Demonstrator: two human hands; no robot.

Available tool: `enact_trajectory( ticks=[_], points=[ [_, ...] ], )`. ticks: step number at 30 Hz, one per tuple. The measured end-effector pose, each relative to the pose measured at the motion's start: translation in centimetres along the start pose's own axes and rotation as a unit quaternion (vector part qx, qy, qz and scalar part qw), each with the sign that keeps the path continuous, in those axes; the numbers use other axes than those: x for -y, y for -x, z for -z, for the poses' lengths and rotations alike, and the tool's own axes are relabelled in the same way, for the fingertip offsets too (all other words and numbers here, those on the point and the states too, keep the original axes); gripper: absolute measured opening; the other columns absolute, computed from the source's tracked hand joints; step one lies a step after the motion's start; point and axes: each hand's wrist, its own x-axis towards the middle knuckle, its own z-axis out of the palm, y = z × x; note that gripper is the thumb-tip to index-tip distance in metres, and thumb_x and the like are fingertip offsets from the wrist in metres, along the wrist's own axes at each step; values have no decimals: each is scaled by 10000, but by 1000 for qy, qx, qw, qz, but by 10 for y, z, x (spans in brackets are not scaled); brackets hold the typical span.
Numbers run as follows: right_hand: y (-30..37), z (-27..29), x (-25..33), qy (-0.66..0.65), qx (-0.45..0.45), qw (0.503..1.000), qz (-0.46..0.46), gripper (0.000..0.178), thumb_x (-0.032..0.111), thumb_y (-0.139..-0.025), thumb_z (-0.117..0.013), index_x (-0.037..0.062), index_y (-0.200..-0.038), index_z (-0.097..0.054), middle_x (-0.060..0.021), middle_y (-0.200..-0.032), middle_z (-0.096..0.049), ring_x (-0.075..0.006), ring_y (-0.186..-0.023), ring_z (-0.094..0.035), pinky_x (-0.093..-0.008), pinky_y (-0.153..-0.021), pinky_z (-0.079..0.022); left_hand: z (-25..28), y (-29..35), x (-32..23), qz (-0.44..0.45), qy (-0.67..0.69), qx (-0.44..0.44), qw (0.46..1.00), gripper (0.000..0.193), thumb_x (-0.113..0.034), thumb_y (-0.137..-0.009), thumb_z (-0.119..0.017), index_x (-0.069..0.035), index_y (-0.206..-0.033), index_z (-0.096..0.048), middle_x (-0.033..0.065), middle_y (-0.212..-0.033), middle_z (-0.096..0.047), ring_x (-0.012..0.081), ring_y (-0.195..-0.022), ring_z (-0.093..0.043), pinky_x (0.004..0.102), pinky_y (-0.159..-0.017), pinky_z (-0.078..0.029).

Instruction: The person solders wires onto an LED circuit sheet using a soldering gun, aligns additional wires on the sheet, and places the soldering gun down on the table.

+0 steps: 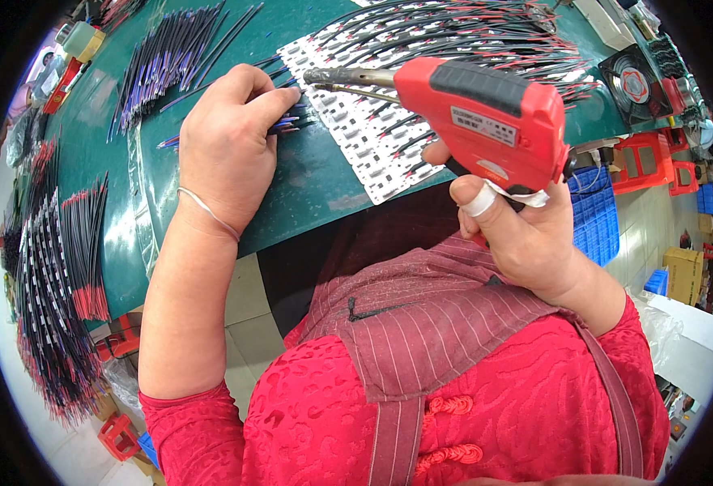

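My right hand [526,235] is wrapped round the handle of a red and black soldering gun [486,113], with white tape on the thumb. Its metal tip points left, over the left edge of a white board [348,138] holding rows of small parts. Near that tip, my left hand [231,146] is closed in a pinch. Purple-and-black wires [283,125] show beside its fingers; what exactly sits between the fingertips is hidden. Black wires with red ends [453,40] fan out across the board.
The green table [308,202] carries a bundle of black and purple wires [166,65] at the far left. More red-ended black wires [85,251] hang over its left edge. A small fan [636,85] stands far right, above red stools [644,162] and a blue crate [591,215].
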Motion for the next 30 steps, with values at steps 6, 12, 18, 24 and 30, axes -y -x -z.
enact_trajectory(
  ticks=[6,12,18,24,30],
  points=[
    [-2,-1,-5,17,-2,999,38,272,35,-905,-714,-4,-1167,-651,-66,-1049,-717,-91,-840,-640,-244,-710,-524,1,0,-3,-5,-11,-2,1000,345,65,-614,-696,-90,-917,-748,59,-861,-619,258,-822,-643,369,-713,-540],
    [-4,1,-9,50,4,998,41,216,60,-893,-731,-2,-1093,-678,-54,-961,-712,-116,-834,-651,-271,-745,-528,1,0,-3,-1,-10,2,1000,346,64,-614,-698,-89,-921,-743,58,-858,-613,260,-819,-640,373,-711,-537],
    [-3,3,-10,73,6,997,27,185,60,-891,-732,12,-1063,-686,-35,-926,-702,-102,-799,-634,-261,-719,-514,0,1,-2,-6,-13,4,1000,358,63,-605,-704,-89,-927,-738,58,-866,-611,263,-825,-639,376,-717,-535],
    [-1,-1,-5,41,-18,998,54,255,32,-904,-716,8,-1149,-653,-49,-1023,-713,-73,-806,-625,-239,-709,-511,1,0,-4,-9,-17,4,1000,352,62,-606,-706,-89,-922,-737,57,-867,-613,264,-829,-639,375,-721,-535],
    [2,-1,-4,-7,-24,999,37,282,35,-919,-702,5,-1191,-639,-58,-1055,-711,-53,-779,-615,-218,-645,-498,1,1,-4,-3,-23,7,1000,350,62,-609,-707,-95,-920,-737,52,-871,-616,262,-833,-638,375,-721,-534]
  ],
)
